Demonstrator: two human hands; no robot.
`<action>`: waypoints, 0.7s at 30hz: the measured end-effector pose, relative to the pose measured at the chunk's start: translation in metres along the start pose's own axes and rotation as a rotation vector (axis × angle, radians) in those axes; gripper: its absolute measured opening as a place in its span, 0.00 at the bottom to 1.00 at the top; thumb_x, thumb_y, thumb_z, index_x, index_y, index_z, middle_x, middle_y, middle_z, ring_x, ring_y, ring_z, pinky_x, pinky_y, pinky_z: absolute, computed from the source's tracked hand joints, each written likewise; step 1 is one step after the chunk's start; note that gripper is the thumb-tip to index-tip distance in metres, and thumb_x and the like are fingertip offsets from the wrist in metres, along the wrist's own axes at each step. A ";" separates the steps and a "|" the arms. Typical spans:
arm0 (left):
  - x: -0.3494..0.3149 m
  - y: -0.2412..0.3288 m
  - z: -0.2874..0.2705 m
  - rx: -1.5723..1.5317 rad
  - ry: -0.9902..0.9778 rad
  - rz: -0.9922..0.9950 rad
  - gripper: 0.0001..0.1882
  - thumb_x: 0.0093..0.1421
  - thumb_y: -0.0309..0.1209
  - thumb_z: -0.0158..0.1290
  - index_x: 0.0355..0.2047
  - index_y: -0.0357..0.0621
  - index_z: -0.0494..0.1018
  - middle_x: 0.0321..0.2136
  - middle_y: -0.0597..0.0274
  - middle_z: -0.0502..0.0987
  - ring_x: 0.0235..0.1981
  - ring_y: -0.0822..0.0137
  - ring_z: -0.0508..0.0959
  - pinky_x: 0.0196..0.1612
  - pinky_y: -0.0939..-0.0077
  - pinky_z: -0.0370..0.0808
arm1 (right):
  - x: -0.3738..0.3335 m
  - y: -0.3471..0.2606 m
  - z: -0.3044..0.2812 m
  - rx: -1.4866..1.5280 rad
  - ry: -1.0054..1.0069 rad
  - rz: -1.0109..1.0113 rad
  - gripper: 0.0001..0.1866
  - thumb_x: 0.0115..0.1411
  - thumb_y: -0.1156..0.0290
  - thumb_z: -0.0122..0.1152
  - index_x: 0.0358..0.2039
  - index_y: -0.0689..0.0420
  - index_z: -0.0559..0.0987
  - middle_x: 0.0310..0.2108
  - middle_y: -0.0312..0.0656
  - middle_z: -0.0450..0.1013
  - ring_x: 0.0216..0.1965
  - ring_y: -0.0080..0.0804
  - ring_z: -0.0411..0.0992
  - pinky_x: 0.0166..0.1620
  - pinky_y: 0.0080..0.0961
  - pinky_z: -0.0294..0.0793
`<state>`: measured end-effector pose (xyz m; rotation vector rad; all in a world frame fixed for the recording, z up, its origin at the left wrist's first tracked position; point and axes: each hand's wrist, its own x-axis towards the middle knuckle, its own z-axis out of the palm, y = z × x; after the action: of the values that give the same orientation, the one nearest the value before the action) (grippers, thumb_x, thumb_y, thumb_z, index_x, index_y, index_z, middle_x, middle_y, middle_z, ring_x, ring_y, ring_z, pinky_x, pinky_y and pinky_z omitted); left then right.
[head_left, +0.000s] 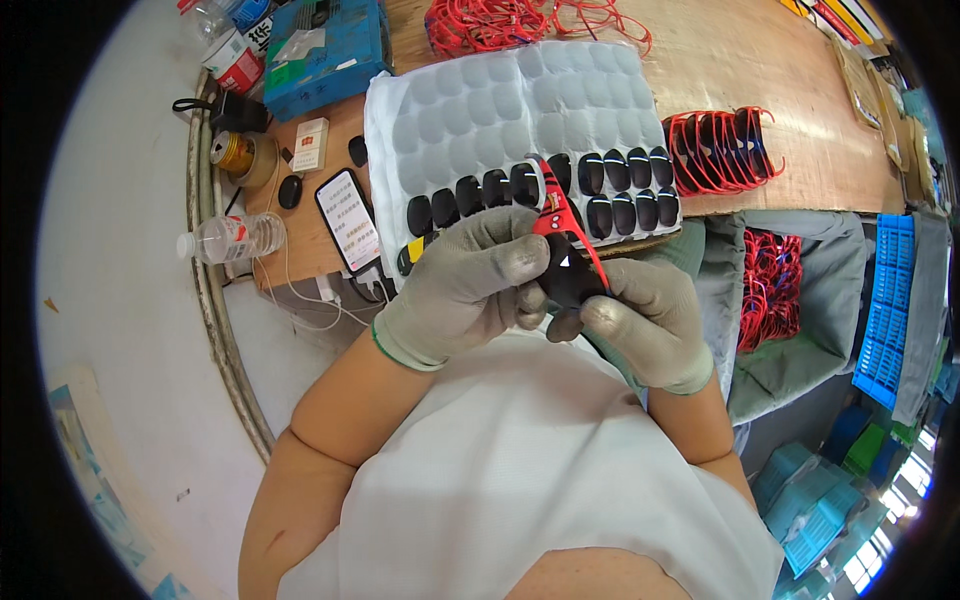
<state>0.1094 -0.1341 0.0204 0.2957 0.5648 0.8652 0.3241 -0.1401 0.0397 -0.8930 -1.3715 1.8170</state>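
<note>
In front of my chest I hold a pair of red-framed sunglasses (557, 217) with a dark lens (574, 275) facing up. My left hand (465, 280), in a grey glove, is closed on the frame near its middle, thumb on top. My gloved right hand (650, 325) pinches the other end by the dark lens. Just beyond lies a white moulded tray (378, 130) of oval pockets. Loose dark lenses (497, 187) sit in its nearer rows, while the farther pockets hold none. Part of the frame is hidden behind my fingers.
Red frames (725, 150) stand lined up right of the tray; more red frames (485, 25) heap behind it. A grey-lined bin (835, 285) holds others. Left are a phone (347, 220), plastic bottle (235, 238), small box (311, 145) and blue case (335, 60). Cables hang below the phone.
</note>
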 end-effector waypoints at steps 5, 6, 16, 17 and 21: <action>-0.003 -0.002 0.007 0.253 0.071 0.112 0.17 0.62 0.42 0.62 0.39 0.41 0.74 0.27 0.64 0.77 0.21 0.78 0.73 0.24 0.83 0.70 | -0.001 0.004 0.004 -0.153 -0.008 -0.068 0.10 0.64 0.77 0.53 0.43 0.67 0.79 0.29 0.42 0.77 0.28 0.28 0.76 0.34 0.24 0.75; -0.003 -0.003 0.009 0.289 0.104 0.133 0.16 0.62 0.41 0.61 0.38 0.42 0.73 0.27 0.64 0.77 0.22 0.78 0.72 0.24 0.83 0.69 | 0.001 -0.004 0.008 -0.249 0.011 -0.079 0.10 0.64 0.78 0.52 0.43 0.67 0.79 0.27 0.42 0.77 0.27 0.29 0.75 0.33 0.24 0.75; -0.003 -0.010 0.019 0.461 0.294 0.102 0.15 0.67 0.40 0.55 0.30 0.41 0.73 0.23 0.69 0.73 0.24 0.80 0.71 0.27 0.84 0.68 | -0.001 0.009 0.015 -0.460 0.171 -0.189 0.09 0.62 0.78 0.52 0.37 0.67 0.79 0.18 0.42 0.73 0.18 0.31 0.71 0.26 0.26 0.71; -0.005 -0.010 0.022 0.448 0.293 0.113 0.15 0.67 0.39 0.55 0.31 0.41 0.72 0.24 0.69 0.73 0.25 0.80 0.71 0.28 0.84 0.69 | -0.002 0.009 0.015 -0.424 0.174 -0.175 0.09 0.62 0.78 0.52 0.37 0.67 0.80 0.18 0.41 0.72 0.18 0.30 0.71 0.26 0.26 0.71; -0.017 -0.011 0.029 0.428 0.253 0.174 0.12 0.68 0.36 0.55 0.36 0.38 0.73 0.31 0.65 0.76 0.29 0.77 0.73 0.34 0.81 0.73 | -0.001 -0.002 0.008 -0.391 0.141 -0.122 0.09 0.63 0.76 0.53 0.33 0.67 0.80 0.17 0.40 0.72 0.17 0.25 0.70 0.24 0.23 0.69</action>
<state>0.1242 -0.1544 0.0449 0.6363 0.9738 0.9522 0.3184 -0.1444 0.0434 -1.0866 -1.6804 1.3892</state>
